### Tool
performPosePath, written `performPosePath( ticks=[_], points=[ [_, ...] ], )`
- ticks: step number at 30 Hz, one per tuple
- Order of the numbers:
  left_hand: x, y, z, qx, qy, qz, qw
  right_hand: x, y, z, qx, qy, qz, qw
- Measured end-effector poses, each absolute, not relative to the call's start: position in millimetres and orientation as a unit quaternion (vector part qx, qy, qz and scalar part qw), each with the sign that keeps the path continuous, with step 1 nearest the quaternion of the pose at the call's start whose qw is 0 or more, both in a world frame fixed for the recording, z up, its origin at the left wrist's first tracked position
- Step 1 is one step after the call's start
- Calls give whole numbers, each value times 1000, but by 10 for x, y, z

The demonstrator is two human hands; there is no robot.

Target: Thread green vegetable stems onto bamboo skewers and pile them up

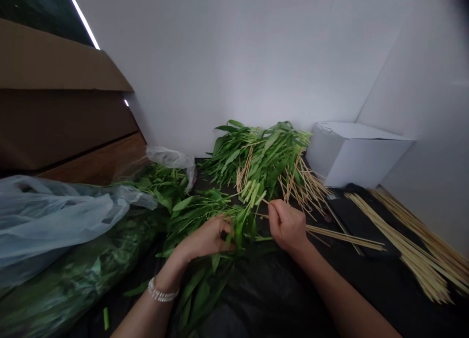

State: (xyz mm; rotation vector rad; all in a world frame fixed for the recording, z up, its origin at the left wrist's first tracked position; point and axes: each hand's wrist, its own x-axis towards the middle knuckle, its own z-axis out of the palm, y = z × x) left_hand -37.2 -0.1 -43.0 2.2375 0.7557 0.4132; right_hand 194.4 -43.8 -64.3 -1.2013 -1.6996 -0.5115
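My left hand (207, 238) curls around a small bunch of water spinach (242, 223), its cut pale stems pointing up and away, its leaves hanging down below the wrist. My right hand (287, 225) is a closed fist gripping a thin wooden skewer (264, 200); its exposed end reaches the stems of that bunch. Whether the skewer has gone through a stem I cannot make out. Loose water spinach (198, 211) lies behind and left of my left hand. Farther back rests a heap of water spinach on skewers (271, 150), the sticks poking out toward me.
Several loose skewers (344, 236) lie right of my right hand, with larger skewer bundles (406, 250) beyond. A white box (366, 155) stands at the back right. Plastic bags (62, 221) of greens fill the left, near a cardboard box (62, 123). Black sheeting (271, 299) covers the surface.
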Motion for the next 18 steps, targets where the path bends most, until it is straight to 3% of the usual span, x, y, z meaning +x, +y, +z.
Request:
performPosePath(
  ticks=[7, 13, 18],
  points=[
    [-443, 100, -425, 748, 371, 255, 487, 1948, -444, -643, -491, -690, -211, 488],
    [-554, 240, -407, 701, 438, 367, 427, 1949, -449, -636, -485, -683, -218, 502],
    [-588, 315, -413, 568, 482, 533, 402, 1925, -459, -644, -473, -699, -219, 490]
  ],
)
